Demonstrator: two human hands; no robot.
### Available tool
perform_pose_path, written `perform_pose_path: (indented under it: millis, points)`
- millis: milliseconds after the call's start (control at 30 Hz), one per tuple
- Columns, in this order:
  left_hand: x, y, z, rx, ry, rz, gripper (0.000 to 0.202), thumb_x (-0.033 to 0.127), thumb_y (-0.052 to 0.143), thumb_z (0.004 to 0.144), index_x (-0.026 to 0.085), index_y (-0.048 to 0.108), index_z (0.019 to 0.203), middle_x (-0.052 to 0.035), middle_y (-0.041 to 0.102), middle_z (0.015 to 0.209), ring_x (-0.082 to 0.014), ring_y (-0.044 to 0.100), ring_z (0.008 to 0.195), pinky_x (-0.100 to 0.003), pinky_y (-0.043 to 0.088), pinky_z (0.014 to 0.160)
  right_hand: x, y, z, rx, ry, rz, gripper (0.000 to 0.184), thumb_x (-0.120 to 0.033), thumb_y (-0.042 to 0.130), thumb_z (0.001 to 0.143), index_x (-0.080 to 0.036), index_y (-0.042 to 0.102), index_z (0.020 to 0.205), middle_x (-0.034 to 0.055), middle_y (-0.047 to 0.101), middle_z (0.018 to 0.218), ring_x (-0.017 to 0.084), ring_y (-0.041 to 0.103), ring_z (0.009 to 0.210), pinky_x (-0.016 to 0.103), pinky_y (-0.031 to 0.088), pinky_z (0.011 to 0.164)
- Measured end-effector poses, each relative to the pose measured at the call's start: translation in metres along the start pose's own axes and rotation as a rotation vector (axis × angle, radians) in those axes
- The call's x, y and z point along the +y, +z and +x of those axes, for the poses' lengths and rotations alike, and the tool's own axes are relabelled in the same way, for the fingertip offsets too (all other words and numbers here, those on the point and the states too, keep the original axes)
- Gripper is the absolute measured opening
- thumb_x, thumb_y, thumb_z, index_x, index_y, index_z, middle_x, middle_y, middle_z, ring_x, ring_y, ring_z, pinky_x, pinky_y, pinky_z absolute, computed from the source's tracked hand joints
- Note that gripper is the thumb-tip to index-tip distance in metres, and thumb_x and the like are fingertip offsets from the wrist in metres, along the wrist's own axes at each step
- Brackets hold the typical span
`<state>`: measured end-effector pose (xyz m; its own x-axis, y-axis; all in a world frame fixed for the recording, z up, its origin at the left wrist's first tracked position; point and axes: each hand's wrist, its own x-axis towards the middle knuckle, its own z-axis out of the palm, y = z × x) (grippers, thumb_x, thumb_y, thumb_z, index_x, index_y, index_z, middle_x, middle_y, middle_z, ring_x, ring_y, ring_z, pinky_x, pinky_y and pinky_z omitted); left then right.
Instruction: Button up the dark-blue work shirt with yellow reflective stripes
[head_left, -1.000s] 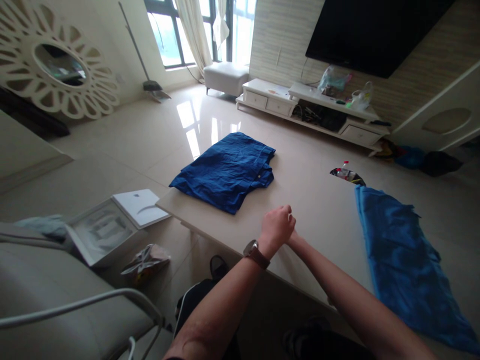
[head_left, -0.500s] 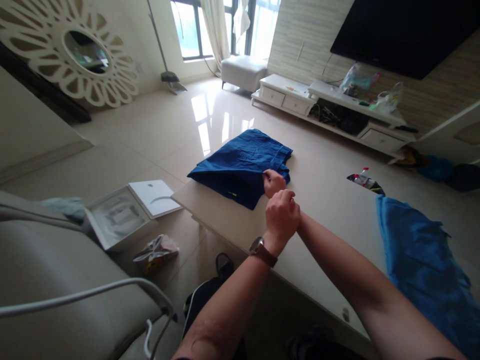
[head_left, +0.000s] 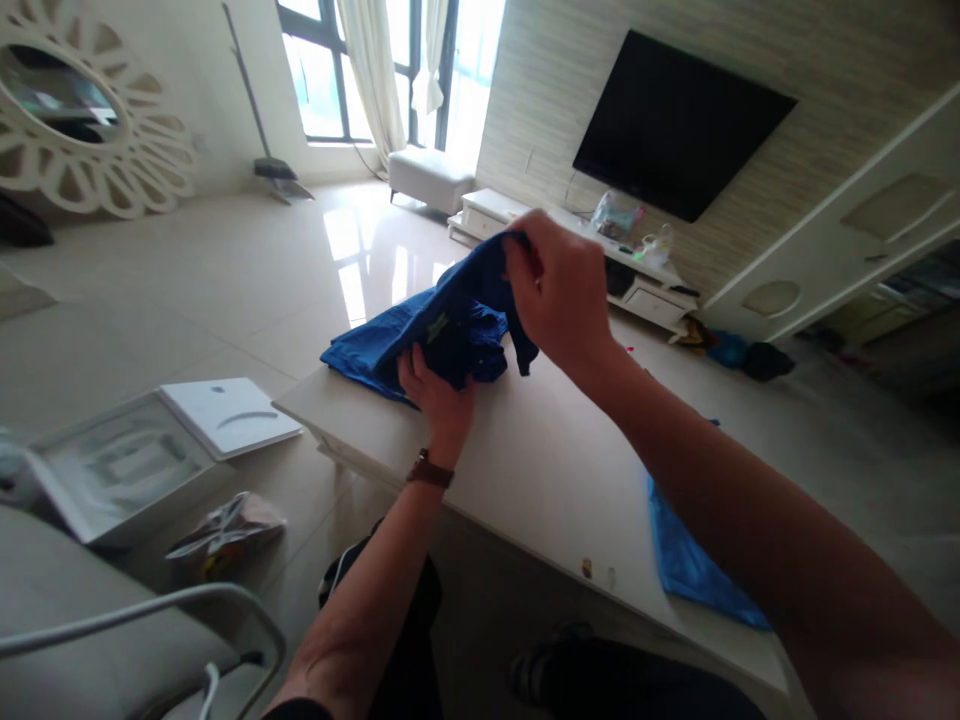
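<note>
A dark blue garment [head_left: 382, 335], its kind hard to tell, lies bunched and partly lifted on the pale table [head_left: 525, 470]. My right hand [head_left: 562, 290] pinches its edge and holds that part up above the tabletop. Lower down and to the left, my left hand [head_left: 439, 400], with a brown watch strap at the wrist, rests against the cloth with its fingers apart. A yellow-green mark shows on the raised fabric. At the table's right end lies a lighter blue garment [head_left: 697, 560], partly hidden by my right forearm.
On the floor to the left are an open white box [head_left: 127, 470] with its lid [head_left: 229, 415], and a plastic-wrapped packet [head_left: 225, 535]. A pale sofa [head_left: 67, 590] stands at lower left. Farther off are a TV cabinet [head_left: 495, 205] and a grey ottoman [head_left: 431, 180].
My right hand has raised the edge of the dark blue garment, which lay flat before. My left hand has moved left onto the cloth, and my crossed arms have parted. The view has shifted right.
</note>
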<state>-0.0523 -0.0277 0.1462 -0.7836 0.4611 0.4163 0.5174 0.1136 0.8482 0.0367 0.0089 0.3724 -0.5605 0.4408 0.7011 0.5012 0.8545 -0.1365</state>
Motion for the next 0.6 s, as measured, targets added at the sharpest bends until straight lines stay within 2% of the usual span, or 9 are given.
perform_pose_path:
  millis: [67, 167, 233, 267, 367, 467, 500, 533, 600]
  points:
    - [0.005, -0.018, 0.016, 0.007, -0.074, 0.051, 0.105, 0.028, 0.077, 0.078, 0.002, 0.018, 0.161, -0.0303, 0.021, 0.163, -0.0401, 0.017, 0.158, -0.056, 0.018, 0.131, -0.008, -0.056, 0.007, 0.125, -0.028, -0.066, 0.017, -0.027, 0.046, 0.105, -0.023, 0.055, 0.091, 0.0046, 0.062, 0.083, 0.019, 0.067, 0.078, 0.032, 0.054, 0.066]
    - [0.015, -0.052, 0.043, 0.017, -0.019, 0.08, 0.099, 0.045, 0.069, 0.09, 0.007, 0.015, 0.164, -0.0279, 0.02, 0.166, -0.0411, 0.012, 0.158, -0.062, 0.015, 0.129, 0.004, -0.137, 0.016, 0.354, -0.047, -0.049, 0.014, -0.02, 0.05, 0.101, -0.021, 0.056, 0.089, 0.0014, 0.055, 0.076, 0.015, 0.065, 0.068, 0.027, 0.052, 0.055]
    - [0.027, -0.068, 0.05, -0.082, 0.087, 0.14, 0.099, 0.049, 0.071, 0.089, 0.014, 0.019, 0.165, -0.0238, 0.021, 0.168, -0.0431, 0.011, 0.158, -0.067, 0.016, 0.126, 0.017, -0.186, 0.019, 0.495, 0.07, 0.061, 0.015, -0.013, 0.054, 0.097, -0.02, 0.056, 0.084, -0.0015, 0.049, 0.071, 0.013, 0.062, 0.06, 0.025, 0.054, 0.052]
    - [0.034, -0.072, 0.047, -0.179, 0.15, 0.187, 0.096, 0.046, 0.074, 0.086, 0.018, 0.025, 0.164, -0.0211, 0.023, 0.168, -0.0433, 0.013, 0.157, -0.068, 0.017, 0.125, 0.022, -0.209, 0.02, 0.555, 0.145, 0.109, 0.019, -0.009, 0.054, 0.095, -0.02, 0.053, 0.08, -0.0025, 0.048, 0.071, 0.011, 0.059, 0.057, 0.025, 0.054, 0.051]
    - [0.058, -0.07, 0.01, -0.532, 0.291, 0.289, 0.068, 0.037, 0.073, 0.086, 0.028, 0.052, 0.15, -0.0145, 0.04, 0.16, -0.0388, 0.03, 0.151, -0.066, 0.024, 0.122, 0.025, -0.272, 0.014, 0.715, 0.259, 0.16, 0.029, 0.0, 0.054, 0.094, -0.02, 0.048, 0.074, -0.0036, 0.047, 0.072, 0.008, 0.055, 0.055, 0.023, 0.055, 0.052]
    - [0.082, -0.058, -0.058, -0.87, 0.403, 0.191, 0.075, 0.036, 0.08, 0.077, 0.032, 0.057, 0.148, -0.0124, 0.047, 0.155, -0.0385, 0.039, 0.144, -0.064, 0.033, 0.118, 0.008, -0.327, -0.005, 0.77, 0.226, 0.155, 0.03, 0.002, 0.055, 0.093, -0.02, 0.049, 0.074, -0.0037, 0.047, 0.071, 0.009, 0.055, 0.055, 0.025, 0.057, 0.053]
    - [0.089, -0.054, -0.081, -0.956, 0.423, 0.114, 0.073, 0.034, 0.082, 0.073, 0.031, 0.06, 0.144, -0.0117, 0.051, 0.151, -0.0384, 0.042, 0.142, -0.062, 0.035, 0.116, -0.001, -0.343, -0.014, 0.764, 0.21, 0.141, 0.029, 0.002, 0.054, 0.092, -0.02, 0.05, 0.074, -0.0037, 0.047, 0.071, 0.009, 0.056, 0.055, 0.026, 0.057, 0.053]
    - [0.096, -0.052, -0.103, -1.018, 0.422, 0.032, 0.061, 0.03, 0.08, 0.074, 0.029, 0.067, 0.134, -0.0108, 0.058, 0.143, -0.0371, 0.047, 0.137, -0.059, 0.038, 0.114, -0.009, -0.359, -0.025, 0.753, 0.2, 0.113, 0.029, 0.001, 0.054, 0.092, -0.021, 0.05, 0.073, -0.0034, 0.048, 0.07, 0.01, 0.057, 0.054, 0.027, 0.058, 0.054]
    - [0.109, -0.051, -0.138, -1.05, 0.376, -0.11, 0.026, 0.023, 0.069, 0.081, 0.021, 0.076, 0.106, -0.0096, 0.07, 0.117, -0.0317, 0.059, 0.119, -0.049, 0.045, 0.107, -0.023, -0.39, -0.048, 0.723, 0.205, 0.048, 0.028, 0.0, 0.053, 0.091, -0.021, 0.05, 0.071, -0.0028, 0.05, 0.069, 0.011, 0.059, 0.054, 0.028, 0.058, 0.055]
